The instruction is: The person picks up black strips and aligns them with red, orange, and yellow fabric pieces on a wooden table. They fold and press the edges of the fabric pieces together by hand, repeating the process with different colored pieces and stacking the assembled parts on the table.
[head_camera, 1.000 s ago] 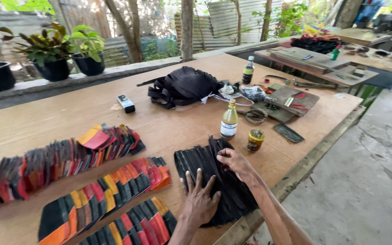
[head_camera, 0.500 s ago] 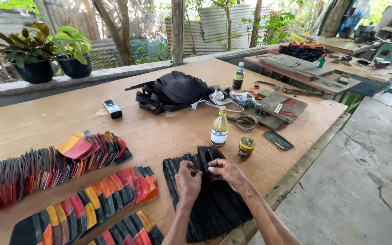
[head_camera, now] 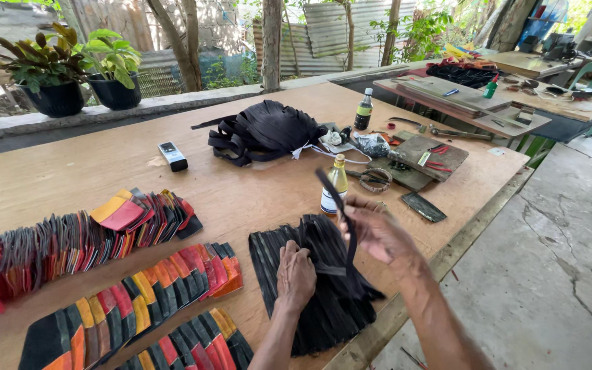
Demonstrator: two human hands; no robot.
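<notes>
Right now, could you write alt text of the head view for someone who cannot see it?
A person's right hand lifts one black strip from a flat pile of black strips that the left hand presses down, on a wooden table. Rows of red, yellow and black pieces lie to the left.

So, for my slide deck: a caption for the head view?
Right hand lifts a black strip from the pile steadied by the left hand.

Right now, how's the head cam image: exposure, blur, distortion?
Head view: even shade on the wooden table, no glare; background foliage top centre is overexposed; wide-angle stretch bends the table edges; right hand and the lifted black strip are slightly motion-soft; left hand and the black strip pile look sharp.
</notes>
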